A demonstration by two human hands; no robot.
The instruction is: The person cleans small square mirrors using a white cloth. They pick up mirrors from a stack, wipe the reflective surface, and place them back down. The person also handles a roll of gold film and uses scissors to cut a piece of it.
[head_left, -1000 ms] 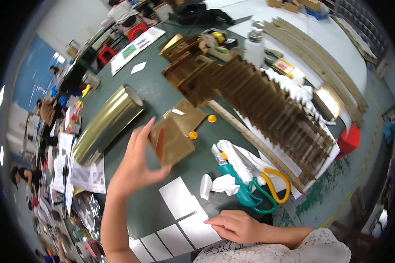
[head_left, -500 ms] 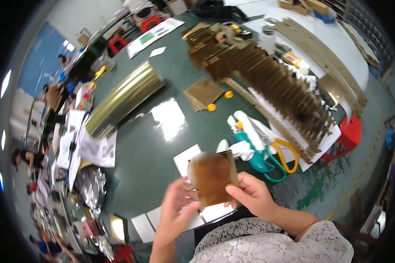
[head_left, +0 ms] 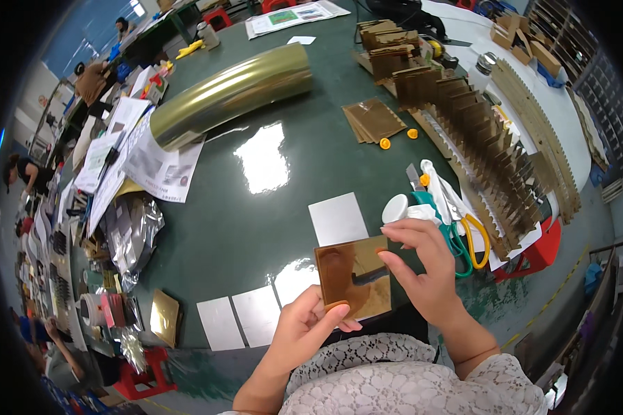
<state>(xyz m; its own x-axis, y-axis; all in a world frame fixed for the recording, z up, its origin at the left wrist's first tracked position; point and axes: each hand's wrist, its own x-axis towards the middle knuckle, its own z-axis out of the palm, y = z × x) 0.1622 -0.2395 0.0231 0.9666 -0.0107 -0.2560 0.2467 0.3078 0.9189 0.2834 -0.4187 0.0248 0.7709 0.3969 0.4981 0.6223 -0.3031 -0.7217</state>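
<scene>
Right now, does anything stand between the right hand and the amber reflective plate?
Nothing visible. The right hand is at the upper right corner of the amber reflective plate; the left hand holds it.

Head-worn fisheye view, steeply downward (fairly near) over green table

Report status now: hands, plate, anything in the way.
Left hand gripping amber plate, lower left. Right hand open at upper right corner, contact unclear. Nothing visibly blocking; yellow-handled scissors beyond right hand.
</scene>
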